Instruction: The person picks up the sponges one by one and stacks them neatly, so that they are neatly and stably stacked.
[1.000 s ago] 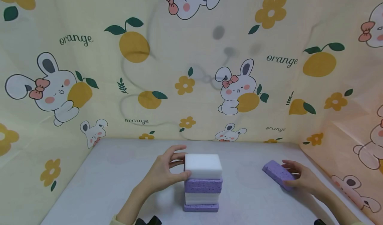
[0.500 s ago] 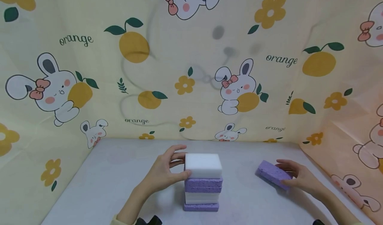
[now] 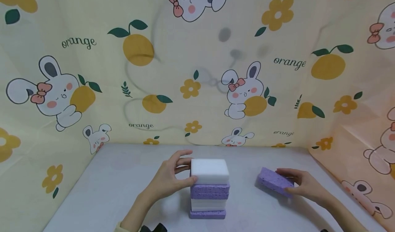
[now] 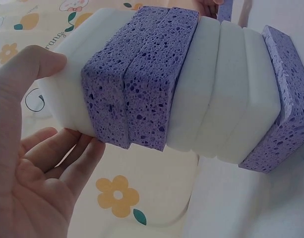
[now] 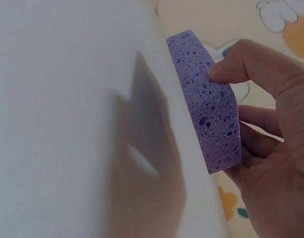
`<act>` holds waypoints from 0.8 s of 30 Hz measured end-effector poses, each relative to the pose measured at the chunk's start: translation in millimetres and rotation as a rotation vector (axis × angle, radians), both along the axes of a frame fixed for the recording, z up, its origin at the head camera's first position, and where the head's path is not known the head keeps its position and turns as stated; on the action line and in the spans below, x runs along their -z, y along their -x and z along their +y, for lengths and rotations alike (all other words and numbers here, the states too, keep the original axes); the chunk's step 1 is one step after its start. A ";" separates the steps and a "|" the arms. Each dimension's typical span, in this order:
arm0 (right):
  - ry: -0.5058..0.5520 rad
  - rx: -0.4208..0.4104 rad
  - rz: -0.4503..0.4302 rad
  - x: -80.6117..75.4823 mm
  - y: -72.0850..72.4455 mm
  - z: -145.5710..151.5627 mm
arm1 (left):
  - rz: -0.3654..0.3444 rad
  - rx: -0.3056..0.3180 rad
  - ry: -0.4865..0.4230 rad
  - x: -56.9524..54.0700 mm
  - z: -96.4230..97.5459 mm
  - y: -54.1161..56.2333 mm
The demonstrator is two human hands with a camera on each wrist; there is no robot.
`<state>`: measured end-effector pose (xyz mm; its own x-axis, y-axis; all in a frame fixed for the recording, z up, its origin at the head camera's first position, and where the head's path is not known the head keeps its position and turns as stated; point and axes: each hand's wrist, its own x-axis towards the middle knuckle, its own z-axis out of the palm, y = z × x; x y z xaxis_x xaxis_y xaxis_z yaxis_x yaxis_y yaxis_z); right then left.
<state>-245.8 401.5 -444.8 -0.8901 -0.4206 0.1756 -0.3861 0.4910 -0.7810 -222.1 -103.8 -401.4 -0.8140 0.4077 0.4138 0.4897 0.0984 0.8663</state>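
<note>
A stack of white and purple sponges stands on the table, with a white sponge (image 3: pixel 210 171) on top, two purple sponges (image 4: pixel 142 74) under it, white ones (image 4: pixel 226 94) below, and a purple sponge (image 3: pixel 207 214) at the bottom. My left hand (image 3: pixel 172 177) holds the top white part from the left, thumb on the near face and fingers round the far side. To the right of the stack, my right hand (image 3: pixel 308 185) grips another purple sponge (image 5: pixel 206 104) between thumb and fingers. That sponge hangs just over the table, its shadow beneath it.
The pale table (image 3: pixel 123 170) meets a cloth backdrop (image 3: pixel 172 71) printed with rabbits and oranges at its back and sides. A stretch of table lies between the stack and my right hand. Dark wrist gear (image 3: pixel 154 227) shows at the bottom edge.
My right hand has moved left toward the stack with the purple sponge, which has come away from the table. The left hand and the stack have stayed in place.
</note>
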 end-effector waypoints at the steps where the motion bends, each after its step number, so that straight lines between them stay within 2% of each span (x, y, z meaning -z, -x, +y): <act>1: 0.012 -0.010 0.010 -0.9 -1.0 -1.7 | 0.000 0.000 0.002 0.3 0.3 0.0; 5: 0.039 -0.045 0.041 -5.6 -4.8 -8.1 | -0.010 -0.003 0.012 0.3 1.5 0.0; 10: 0.044 -0.047 0.034 -16.0 -8.5 -16.2 | -0.027 -0.003 0.007 -1.6 2.0 -1.3; 18: 0.061 -0.062 0.036 -37.7 -9.3 -31.9 | -0.028 0.002 0.006 -2.2 2.8 -1.4; 24: 0.134 -0.076 0.011 -56.2 -9.5 -49.8 | -0.006 -0.001 0.009 0.7 2.7 0.1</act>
<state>-236.3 351.8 -388.5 -0.8544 -0.4588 0.2439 -0.4268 0.3518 -0.8331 -222.2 -101.1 -402.1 -0.8168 0.4107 0.4051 0.4844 0.1071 0.8682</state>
